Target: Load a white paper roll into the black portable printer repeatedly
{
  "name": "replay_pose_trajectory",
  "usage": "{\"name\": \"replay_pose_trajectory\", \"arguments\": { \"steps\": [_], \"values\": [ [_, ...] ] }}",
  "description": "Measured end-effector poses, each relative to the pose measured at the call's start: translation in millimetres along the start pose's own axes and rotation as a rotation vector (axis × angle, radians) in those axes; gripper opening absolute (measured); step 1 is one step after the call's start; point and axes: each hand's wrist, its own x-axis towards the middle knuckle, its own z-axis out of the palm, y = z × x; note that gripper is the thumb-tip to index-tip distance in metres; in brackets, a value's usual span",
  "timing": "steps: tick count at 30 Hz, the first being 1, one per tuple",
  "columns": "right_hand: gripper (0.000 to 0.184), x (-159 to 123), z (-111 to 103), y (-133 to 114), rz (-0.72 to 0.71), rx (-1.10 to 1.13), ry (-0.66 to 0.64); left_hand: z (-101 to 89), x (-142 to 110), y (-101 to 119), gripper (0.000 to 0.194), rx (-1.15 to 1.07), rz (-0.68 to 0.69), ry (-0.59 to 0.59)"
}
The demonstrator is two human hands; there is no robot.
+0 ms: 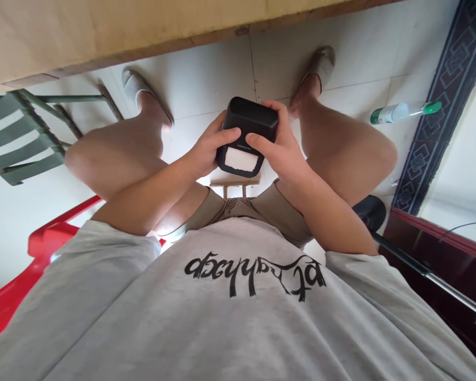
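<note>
Between my knees, above the floor, I hold a black box-shaped device [246, 124] in both hands. It has rounded edges, a white panel near its lower end and small lettering above that panel, too small to read. My left hand [210, 148] is wrapped round its left side, with the thumb lying on the top face. Gripping the opposite side, my right hand [281, 140] also has its thumb on the top face, near the middle. The other fingers go partly out of sight behind the device.
A wooden table edge [143, 39] crosses the top of the view. On the left stand a green slatted chair [19, 132] and a red plastic chair [49, 241]. A plastic bottle [404, 112] with a green cap lies on the tiled floor [206, 84] at right, near a dark patterned border [432, 116].
</note>
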Motion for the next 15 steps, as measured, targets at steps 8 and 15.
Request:
{"name": "replay_pose_trajectory", "arguments": {
  "steps": [8, 15],
  "values": [
    [0.072, -12.9, 2.0, -13.2, -0.031, -0.09, -0.039, -3.6, -3.1, -3.4, 0.061, -0.018, 0.022, 0.025],
    [0.076, -26.8, -3.8, -16.7, -0.075, -0.126, -0.094, 3.1, -11.9, 0.5, 0.074, -0.036, -0.053, 0.059]
  ]
}}
